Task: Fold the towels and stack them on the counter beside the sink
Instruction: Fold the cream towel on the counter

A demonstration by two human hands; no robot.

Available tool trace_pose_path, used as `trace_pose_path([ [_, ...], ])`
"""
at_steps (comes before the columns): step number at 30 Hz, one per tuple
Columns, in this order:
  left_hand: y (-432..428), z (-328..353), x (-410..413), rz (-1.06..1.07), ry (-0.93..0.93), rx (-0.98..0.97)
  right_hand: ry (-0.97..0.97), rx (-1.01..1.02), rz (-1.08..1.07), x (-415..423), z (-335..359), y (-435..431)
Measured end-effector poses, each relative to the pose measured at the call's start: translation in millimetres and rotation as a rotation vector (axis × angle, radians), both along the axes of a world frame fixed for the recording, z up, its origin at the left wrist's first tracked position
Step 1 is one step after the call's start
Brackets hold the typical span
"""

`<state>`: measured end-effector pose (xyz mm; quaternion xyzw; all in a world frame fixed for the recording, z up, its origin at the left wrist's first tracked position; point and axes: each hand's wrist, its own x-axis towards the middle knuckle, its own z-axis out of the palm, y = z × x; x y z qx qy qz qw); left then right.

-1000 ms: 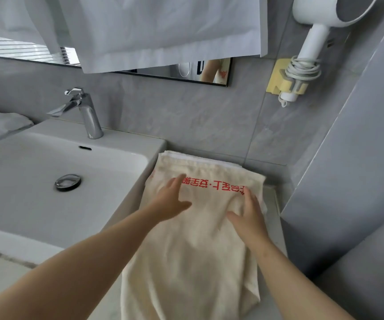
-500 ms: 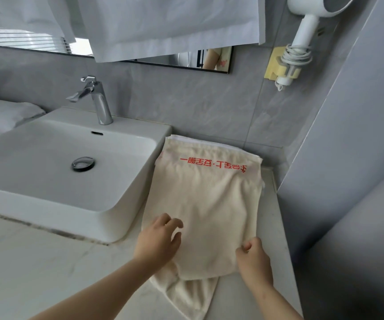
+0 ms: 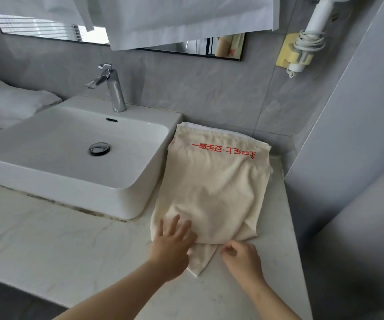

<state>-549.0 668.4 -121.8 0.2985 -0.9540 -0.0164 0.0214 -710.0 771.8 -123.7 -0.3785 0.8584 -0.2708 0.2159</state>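
Left hand [image 3: 172, 245] presses flat, fingers spread, on the cream towel [image 3: 214, 181]; right hand [image 3: 241, 255], fingers curled, pinches its near flap.

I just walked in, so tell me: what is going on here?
A person is folding a cream cloth towel with red print on the white marble counter, beside the white rectangular sink. The left hand presses flat on its near part; the right hand pinches its near edge, where a loose corner sticks out.

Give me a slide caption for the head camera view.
Cream towel on the counter beside the sink: left hand presses it flat, right hand pinches its near edge.
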Motion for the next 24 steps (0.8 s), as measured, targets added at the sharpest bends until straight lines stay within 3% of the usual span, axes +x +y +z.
trace_pose_path([
  [5, 18, -8, -8, -0.156, 0.035, -0.020, 0.155, 0.101, 0.220, 4, -8, 3],
  [10, 10, -12, -15, -0.101, 0.103, 0.009, 0.159, 0.118, 0.276, 4, -5, 7],
  [17, -12, 34, -17, 0.084, 0.239, 0.263, 0.082, -0.033, 0.227, 4, 1, -1],
  [21, -23, 61, -9, 0.078, 0.361, 0.326, 0.119, -0.156, 0.216, 4, 11, -9],
  [24, -28, 79, -8, 0.122, 0.492, 0.508, 0.179, -0.214, 0.173, 3, 18, -15],
])
